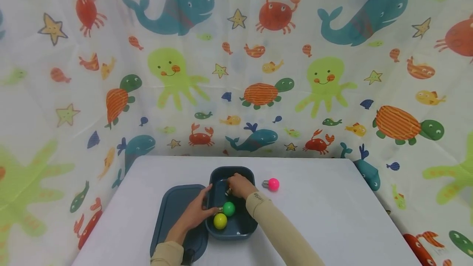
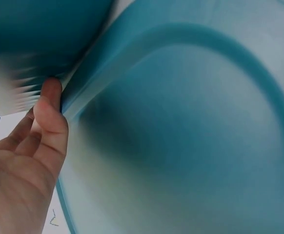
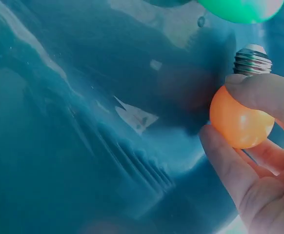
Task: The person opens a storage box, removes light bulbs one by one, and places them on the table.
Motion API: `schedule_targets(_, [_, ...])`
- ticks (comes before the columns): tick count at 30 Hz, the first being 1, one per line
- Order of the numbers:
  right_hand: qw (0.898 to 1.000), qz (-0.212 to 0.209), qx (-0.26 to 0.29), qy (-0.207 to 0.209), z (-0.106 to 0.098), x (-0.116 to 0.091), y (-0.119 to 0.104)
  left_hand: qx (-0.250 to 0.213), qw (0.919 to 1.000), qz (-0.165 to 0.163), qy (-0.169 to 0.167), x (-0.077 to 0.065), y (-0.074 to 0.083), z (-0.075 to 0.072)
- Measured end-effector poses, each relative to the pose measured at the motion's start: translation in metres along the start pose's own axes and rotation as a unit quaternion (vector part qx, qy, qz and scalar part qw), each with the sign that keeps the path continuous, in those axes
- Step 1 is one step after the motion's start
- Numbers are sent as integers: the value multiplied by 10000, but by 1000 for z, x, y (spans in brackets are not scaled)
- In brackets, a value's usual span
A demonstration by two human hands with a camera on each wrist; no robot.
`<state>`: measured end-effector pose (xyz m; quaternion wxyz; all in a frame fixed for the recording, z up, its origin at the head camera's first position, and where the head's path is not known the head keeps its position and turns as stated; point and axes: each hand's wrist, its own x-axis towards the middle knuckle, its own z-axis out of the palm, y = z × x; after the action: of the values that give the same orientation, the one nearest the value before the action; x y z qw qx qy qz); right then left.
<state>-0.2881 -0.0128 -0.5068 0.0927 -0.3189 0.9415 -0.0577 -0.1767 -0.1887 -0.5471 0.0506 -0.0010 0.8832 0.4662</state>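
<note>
A dark blue plastic box point(image 1: 236, 233) holds a green light bulb point(image 1: 229, 209) and a yellow light bulb point(image 1: 220, 221). My right hand point(image 1: 240, 186) reaches inside, near the far end. Its thumb and fingers pinch an orange light bulb point(image 3: 242, 117) by the globe, with the metal screw base up past the thumb in the right wrist view. My left hand point(image 1: 197, 210) grips the box's left wall, thumb over the rim beside the green bulb's base. In the left wrist view its fingers point(image 2: 51, 117) lie along the outer side, between box and lid.
The flat blue lid point(image 1: 173, 208) lies on the white table point(image 1: 332, 208) against the box's left side. A pink light bulb point(image 1: 273, 184) lies on the table right of the box. Behind the table hangs a curtain point(image 1: 236, 93) printed with sea animals.
</note>
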Motion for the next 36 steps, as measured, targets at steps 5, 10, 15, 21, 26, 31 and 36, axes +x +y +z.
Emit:
schedule_targets(5, [9999,99,52,22,-5,0,0,77,10000,-26,51,0,0,0])
schedule_targets(10, [9994,167,293,47,-20,-2,-3,116,9999,-47,94,0,1,-1])
schedule_targets(15, [9991,6,405,138,-35,-3,-1,105,9999,-90,75,0,2,-4])
schedule_targets(21, [9966,-2,759,336,-52,-7,7,101,9999,-125,34,2,1,-4])
schedule_targets(26, [9939,188,841,684,-62,-15,24,111,9998,-162,61,4,0,-3])
schedule_targets(31, [9887,578,1048,900,-68,-21,44,74,9999,-134,66,4,0,-3])
schedule_targets(36, [9813,940,1186,1187,-65,-27,62,22,9999,-102,49,3,1,-3])
